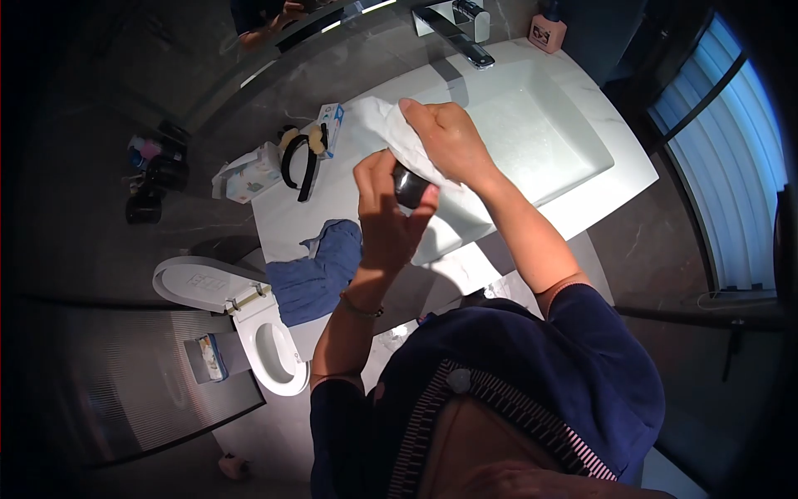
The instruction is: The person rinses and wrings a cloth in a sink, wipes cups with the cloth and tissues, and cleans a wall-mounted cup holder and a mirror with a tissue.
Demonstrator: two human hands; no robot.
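My left hand (pixel 384 218) grips a glossy black rounded object (pixel 410 188), its fingers wrapped round the side. Most of that object is hidden by the hand and the wipe, so its exact kind does not show. Bunched in my right hand (pixel 453 143) is a white wipe (pixel 397 133), soft like tissue or thin cloth, pressed against the top of the black object. Both hands are held above the front left part of the white sink (pixel 544 125).
A chrome faucet (pixel 457 37) and a pink bottle (pixel 547 32) stand behind the basin. On the left of the counter are a tissue pack (pixel 251 173), a black headband (pixel 301 166), a small box (pixel 331 129) and a blue cloth (pixel 312 274). A toilet (pixel 278 366) stands lower left.
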